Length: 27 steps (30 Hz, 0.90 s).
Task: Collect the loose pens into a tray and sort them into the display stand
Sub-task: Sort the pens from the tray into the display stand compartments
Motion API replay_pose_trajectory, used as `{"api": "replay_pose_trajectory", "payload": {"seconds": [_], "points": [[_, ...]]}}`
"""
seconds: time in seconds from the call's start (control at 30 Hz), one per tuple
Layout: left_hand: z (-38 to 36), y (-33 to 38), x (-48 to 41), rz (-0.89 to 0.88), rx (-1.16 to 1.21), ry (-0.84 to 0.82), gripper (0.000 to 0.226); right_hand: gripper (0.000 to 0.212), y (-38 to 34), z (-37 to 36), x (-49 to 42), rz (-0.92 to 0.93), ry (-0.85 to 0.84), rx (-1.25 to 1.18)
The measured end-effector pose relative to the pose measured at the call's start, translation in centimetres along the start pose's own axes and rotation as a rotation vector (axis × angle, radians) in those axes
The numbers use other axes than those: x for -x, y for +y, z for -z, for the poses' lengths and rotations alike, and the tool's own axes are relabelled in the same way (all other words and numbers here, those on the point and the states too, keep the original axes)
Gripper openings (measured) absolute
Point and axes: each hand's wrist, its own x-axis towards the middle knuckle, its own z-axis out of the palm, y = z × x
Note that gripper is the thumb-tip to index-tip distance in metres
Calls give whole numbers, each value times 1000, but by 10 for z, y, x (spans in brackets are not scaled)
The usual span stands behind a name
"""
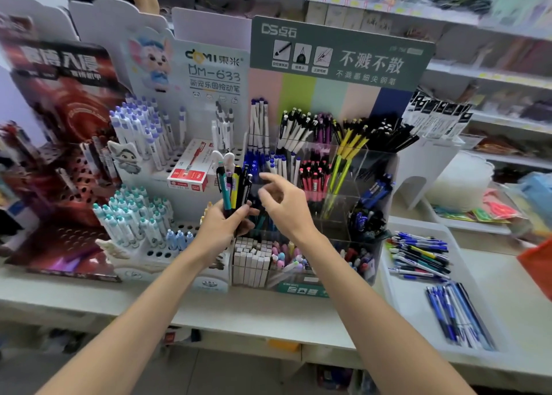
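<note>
My left hand grips a bunch of pens upright. My right hand hovers just right of them, fingers loose, holding nothing.

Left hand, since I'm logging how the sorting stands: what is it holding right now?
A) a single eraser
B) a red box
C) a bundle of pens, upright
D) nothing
C: the left hand grips a bundle of pens with their tips pointing up, while the right hand reaches toward them with relaxed fingers and holds nothing.
</note>
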Motion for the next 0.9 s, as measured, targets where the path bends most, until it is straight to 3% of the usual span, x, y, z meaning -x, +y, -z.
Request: {"api": "replay_pose_trajectory", "payload": {"seconds": [0.13,0.3,0.57,0.67,0.9], "points": [[-14,4,-4,-13,5,-50,17,48,-9,1,-3,9,-25,-20],[-24,13,-10,-2,69,-94,25,42,-3,11,-11,-12,64,-76],[-29,32,-34,-28,19,-39,14,37,-9,62,-44,42,380,-131],[-35,39,-43,-45,9,-29,23,32,-13,79,-57,76,480,-138],[-49,53,-59,-77,77,-51,14,28,-25,99,-93,255,690,-45]]}}
